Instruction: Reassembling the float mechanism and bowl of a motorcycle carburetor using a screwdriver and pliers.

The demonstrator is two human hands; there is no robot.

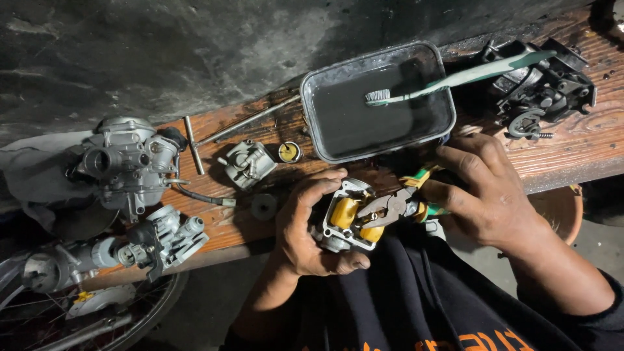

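My left hand (pixel 305 227) grips a small metal carburetor body (pixel 341 221) with yellow floats showing inside it, held just off the near edge of a wooden bench (pixel 585 140). My right hand (pixel 484 188) holds pliers (pixel 393 207) with green and yellow handles. The plier jaws rest on the yellow floats.
A metal tray (pixel 380 97) of dark liquid with a green toothbrush (pixel 455 79) across it sits on the bench. A dark carburetor (pixel 543 88) lies at right. Two grey carburetors (pixel 127 162) (pixel 166 240), a float bowl (pixel 248 162), a T-handle tool (pixel 193 144) and a wheel (pixel 78 312) lie left.
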